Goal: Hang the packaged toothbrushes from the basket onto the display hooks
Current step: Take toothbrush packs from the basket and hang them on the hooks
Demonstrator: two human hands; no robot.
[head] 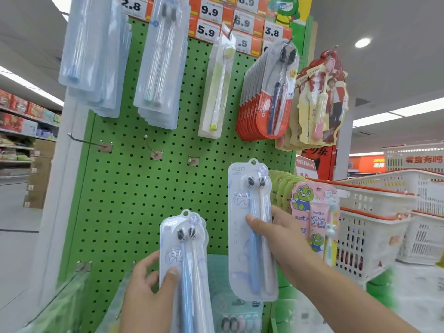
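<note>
Before green pegboard (134, 188), hands grip toothbrush packs (252, 227).

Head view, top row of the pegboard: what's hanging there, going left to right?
Clear blister packs with a blue-handled brush → clear two-brush packs → single yellow-green toothbrush box → red-carded two-brush packs → cartoon-carded pink kids' brushes.
</note>
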